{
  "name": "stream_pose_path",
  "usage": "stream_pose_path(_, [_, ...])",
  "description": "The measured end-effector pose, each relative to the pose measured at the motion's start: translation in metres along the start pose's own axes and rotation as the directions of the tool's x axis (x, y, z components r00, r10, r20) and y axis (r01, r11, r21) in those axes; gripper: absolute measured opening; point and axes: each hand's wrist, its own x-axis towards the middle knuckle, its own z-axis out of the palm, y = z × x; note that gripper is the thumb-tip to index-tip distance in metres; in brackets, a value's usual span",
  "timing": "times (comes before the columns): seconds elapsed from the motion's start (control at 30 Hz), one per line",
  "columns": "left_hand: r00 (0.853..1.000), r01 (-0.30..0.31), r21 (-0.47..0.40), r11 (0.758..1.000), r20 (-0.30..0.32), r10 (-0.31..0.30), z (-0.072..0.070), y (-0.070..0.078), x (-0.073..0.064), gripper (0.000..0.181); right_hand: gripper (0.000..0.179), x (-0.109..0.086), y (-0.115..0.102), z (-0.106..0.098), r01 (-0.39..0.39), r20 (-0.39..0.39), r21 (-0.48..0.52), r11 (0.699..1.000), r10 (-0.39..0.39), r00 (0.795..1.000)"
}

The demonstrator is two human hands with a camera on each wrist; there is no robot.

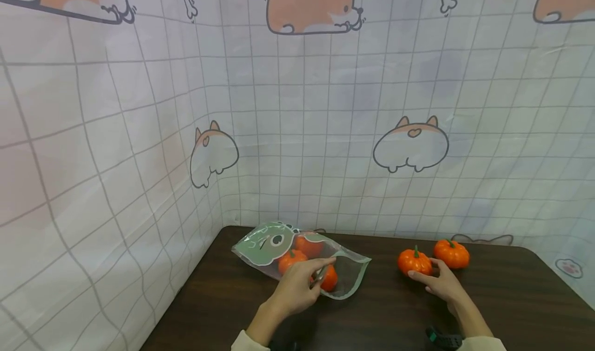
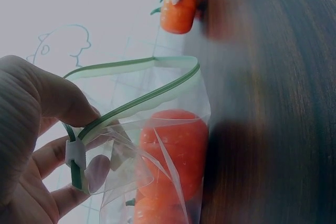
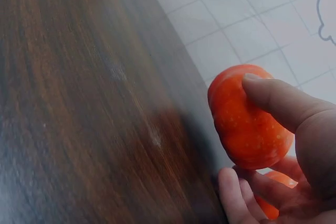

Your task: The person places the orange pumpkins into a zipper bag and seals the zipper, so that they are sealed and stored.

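A clear zip bag [image 1: 265, 249] with a green print lies on its side, mouth facing right, with three small orange pumpkins [image 1: 292, 260] inside. My left hand [image 1: 299, 283] pinches the bag's green-edged rim near the white slider [image 2: 76, 152], and in the left wrist view the mouth gapes. Off to the right, my right hand [image 1: 442, 285] grips another small pumpkin [image 3: 252, 119] between thumb and fingers. Whether that pumpkin touches the table cannot be told. Just behind it sits one more pumpkin [image 1: 451, 254] with a green stem.
Dark wood table [image 1: 372, 315] underneath everything. A white gridded curtain [image 1: 316, 186] with cartoon dogs hangs behind and at the left. A thin dark cord [image 1: 488, 240] lies along the back edge. Near the right wrist is a dark strap [image 1: 443, 338].
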Motion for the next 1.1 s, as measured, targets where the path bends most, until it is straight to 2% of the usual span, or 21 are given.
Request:
stream_pose_path(0.27, [1.000, 0.010, -0.009, 1.000, 0.008, -0.010, 0.000, 0.000, -0.001, 0.070, 0.104, -0.007, 0.005, -0.003, 0.021, 0.025, 0.142, 0.990, -0.024, 0.999])
stream_pose_path(0.77, [1.000, 0.001, -0.006, 1.000, 0.002, -0.001, 0.001, -0.001, -0.002, 0.070, 0.103, -0.012, 0.003, -0.003, 0.026, 0.036, 0.159, 0.987, -0.033, 0.999])
stream_pose_path(0.97, [1.000, -0.002, -0.005, 1.000, 0.001, 0.002, 0.001, -0.001, -0.001, 0.070, 0.103, -0.017, 0.005, -0.007, 0.034, 0.075, 0.182, 0.983, -0.048, 0.996])
stream_pose_path(1.1, [1.000, 0.006, -0.003, 1.000, 0.002, -0.006, 0.000, 0.000, -0.001, 0.071, 0.102, -0.018, 0.007, -0.011, 0.036, 0.111, 0.231, 0.972, -0.063, 0.992])
